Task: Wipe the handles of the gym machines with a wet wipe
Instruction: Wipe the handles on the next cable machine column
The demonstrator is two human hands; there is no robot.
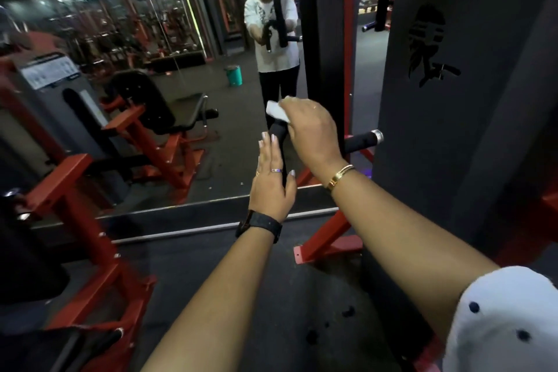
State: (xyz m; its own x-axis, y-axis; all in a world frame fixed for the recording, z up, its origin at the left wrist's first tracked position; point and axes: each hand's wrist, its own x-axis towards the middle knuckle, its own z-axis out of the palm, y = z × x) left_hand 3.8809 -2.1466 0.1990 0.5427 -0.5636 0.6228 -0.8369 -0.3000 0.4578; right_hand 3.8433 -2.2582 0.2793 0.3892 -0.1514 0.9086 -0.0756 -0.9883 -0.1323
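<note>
A: Far left first: left hand [271,181]?
B: Open, fingers straight, laid flat along the near stretch of the black handle [278,133]. Bracing it, by the look.
A: And the wet wipe [275,111]?
B: Up at the far top end of that handle, bunched white, gripped under the curled fingers of the right hand [314,130].
A: Best way to do this stroke?
B: Probably: brace firmly, wrap the wet wipe fully round the foam, pull nearward with a slight twist, slide the left hand clear ahead of it.
A: Further right?
B: Second grip [362,140], chrome-capped, beside the dark panel [453,130]. No wipe on it; likely next.
</note>
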